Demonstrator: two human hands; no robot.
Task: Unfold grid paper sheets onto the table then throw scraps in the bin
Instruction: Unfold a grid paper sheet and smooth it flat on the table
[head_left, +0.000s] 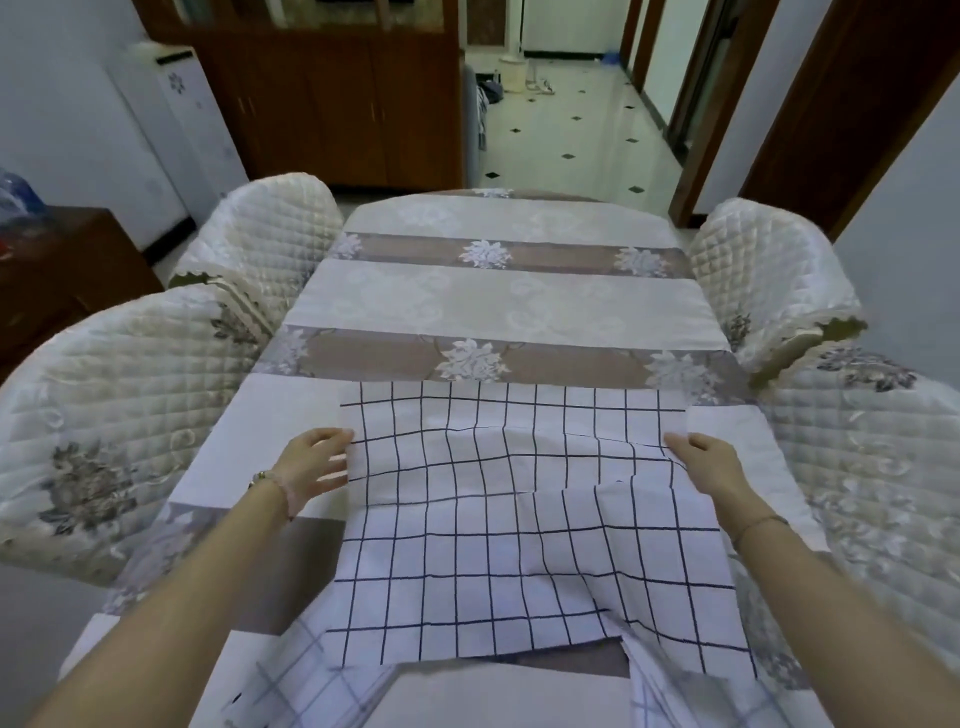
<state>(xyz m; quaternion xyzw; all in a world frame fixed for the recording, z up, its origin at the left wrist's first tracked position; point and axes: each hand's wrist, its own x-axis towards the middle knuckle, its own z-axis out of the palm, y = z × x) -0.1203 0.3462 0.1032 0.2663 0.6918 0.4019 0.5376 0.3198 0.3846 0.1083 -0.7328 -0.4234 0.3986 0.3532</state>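
A large white sheet with a dark grid (519, 525) lies spread on the near half of the table (498, 306), rumpled across its middle. My left hand (314, 462) pinches the sheet's left edge, fingers curled on it. My right hand (709, 462) holds the right edge the same way. More grid paper with finer blue lines (306, 680) pokes out from under the sheet at the near left, and another piece (675, 691) at the near right. No bin is in view.
Quilted padded chairs flank the table: two on the left (119, 415) (270, 228), two on the right (769, 270) (872, 467). A wooden cabinet (322, 93) stands behind, a tiled hallway (571, 119) runs beyond. A low dark side table (57, 270) sits at far left.
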